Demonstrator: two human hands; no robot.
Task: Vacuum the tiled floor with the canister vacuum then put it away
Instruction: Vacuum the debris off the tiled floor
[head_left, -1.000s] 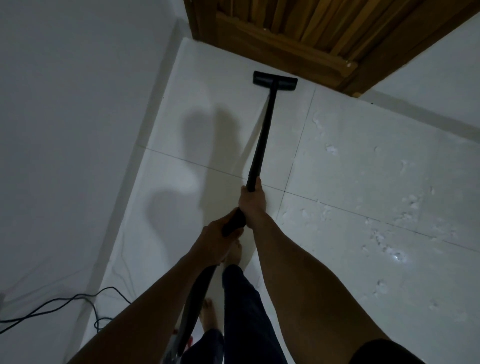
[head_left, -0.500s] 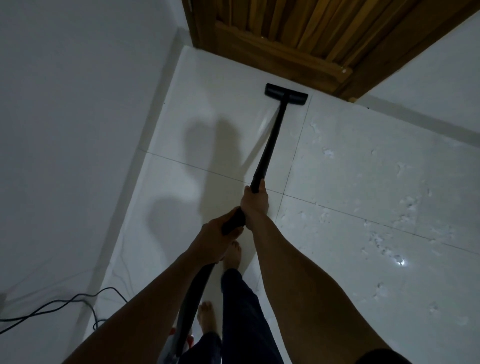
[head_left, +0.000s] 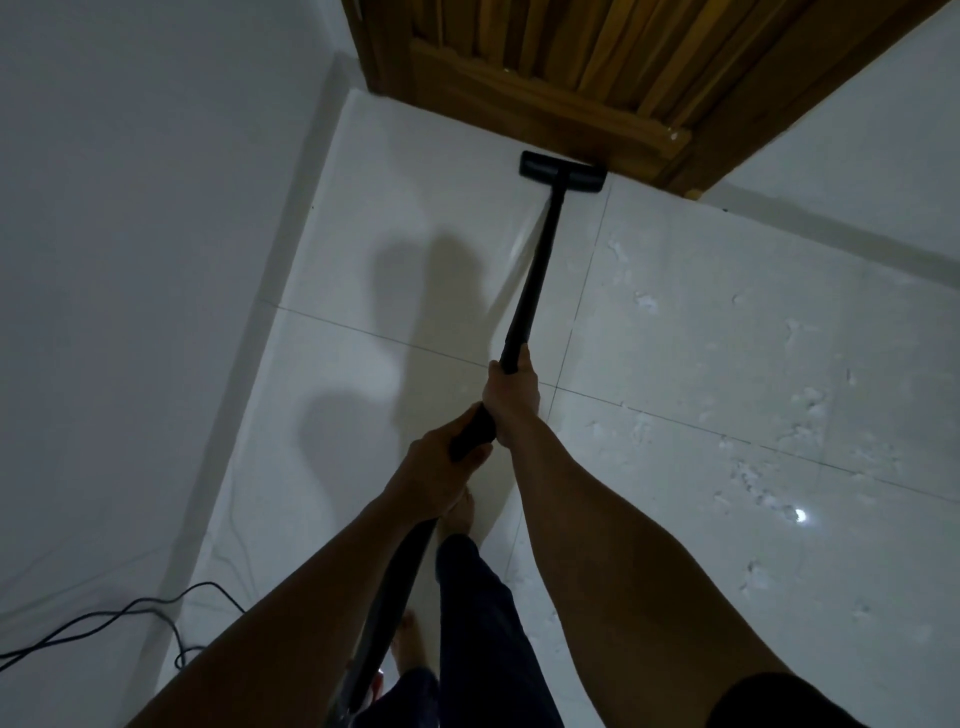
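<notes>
Vacuum wand (head_left: 535, 270) (slim, black), glossy tiles (head_left: 727, 322)

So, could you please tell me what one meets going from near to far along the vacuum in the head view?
Hose → left hand → right hand → wand → floor head → wooden door.

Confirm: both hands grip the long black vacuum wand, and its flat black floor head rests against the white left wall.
Wrong on one point. In the head view the flat black floor head sits at the foot of the brown wooden door instead. The left hand and right hand do grip the long black vacuum wand.
</notes>
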